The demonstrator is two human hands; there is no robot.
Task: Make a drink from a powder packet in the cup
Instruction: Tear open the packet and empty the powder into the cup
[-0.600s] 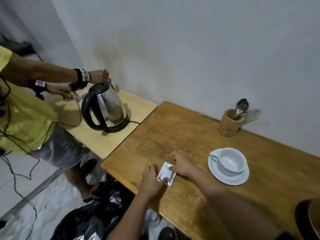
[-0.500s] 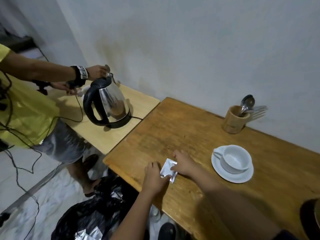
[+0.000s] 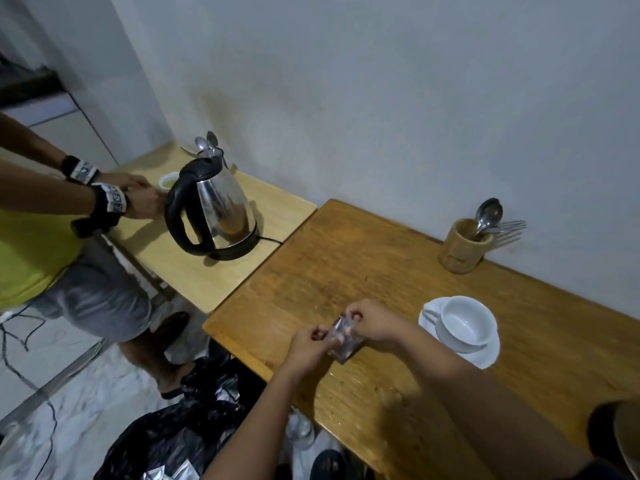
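Observation:
A small silvery powder packet (image 3: 344, 346) is held just above the brown wooden table (image 3: 346, 265) near its front edge. My left hand (image 3: 308, 344) pinches its left top corner and my right hand (image 3: 372, 323) pinches its top right. Both hands grip the packet, which is blurred. To the right stands an empty white cup (image 3: 464, 322) on a white saucer (image 3: 485, 356), a hand's width from my right hand.
A steel kettle (image 3: 214, 209) with a black handle sits on a lighter side table (image 3: 207, 271) at the left. Another person in a yellow shirt (image 3: 27, 251) stands there, hands by a small cup (image 3: 168, 180). A wooden holder (image 3: 462, 245) with spoons and a fork stands by the wall. A black bag (image 3: 166, 438) lies on the floor.
The packet lay flat on the table under my fingers; now both hands have lifted it and grip its top edge. The other person's hands have left the kettle and moved to a small cup.

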